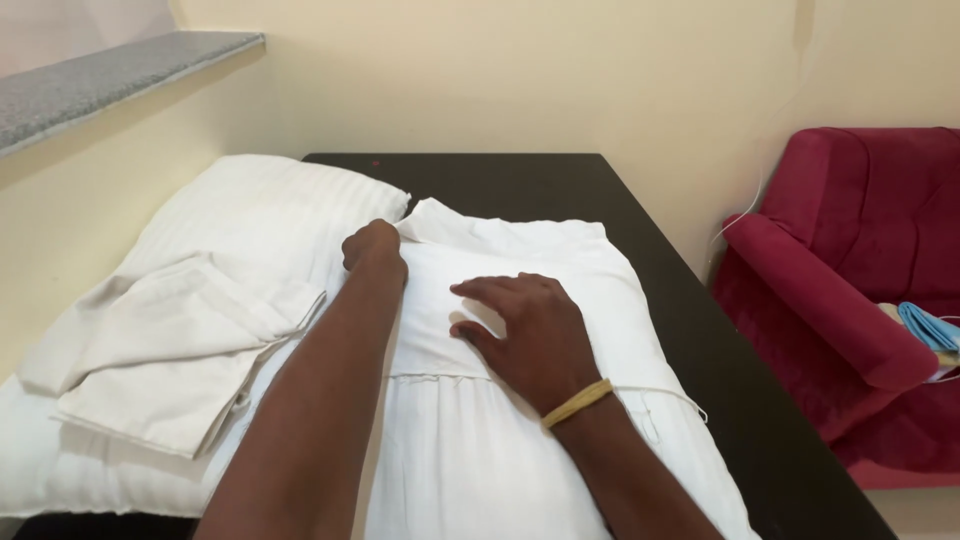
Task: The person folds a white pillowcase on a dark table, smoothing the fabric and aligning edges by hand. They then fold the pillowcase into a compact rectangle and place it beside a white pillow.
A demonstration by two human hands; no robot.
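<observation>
A white pillow in a white pillowcase (560,270) lies lengthwise on a dark table (700,340). My left hand (374,246) is closed at the pillow's far left corner, gripping the pillowcase fabric there. My right hand (525,335) lies flat on top of the pillow's middle, fingers spread and pointing left; a yellow band circles its wrist. A seam with loose threads runs across the pillowcase just below the right hand.
A second white striped pillow (270,205) lies to the left with a folded cream cloth (170,340) on it. A red armchair (860,290) stands right of the table, blue cloth on its arm. A grey ledge (100,75) runs along the left wall.
</observation>
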